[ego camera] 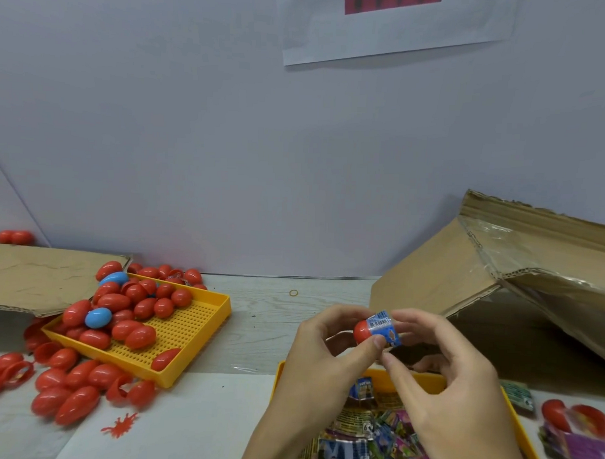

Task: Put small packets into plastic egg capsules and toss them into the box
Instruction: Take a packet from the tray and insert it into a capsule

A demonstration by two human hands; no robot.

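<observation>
Far right: big cardboard box (471,269), tipped on its side, open mouth toward the near right. Far left: flat cardboard flap (35,278) over a spill of red eggs (65,396) across the table (257,317). Left of centre: yellow perforated tray (184,335), heaped with red eggs and two blue eggs (98,317). Near centre, under the hands: second yellow tray (524,429) full of coloured packets (383,434). Near right: open red egg (572,415) beside purple packets. Centre, above the packet tray: left hand (320,353) gripping a red egg half (363,331) between thumb and fingers; right hand (446,378) pinching a blue packet (385,326) with curled fingertips, packet partly inside the egg half. Far centre on the table: small rubber band (293,293).
</observation>
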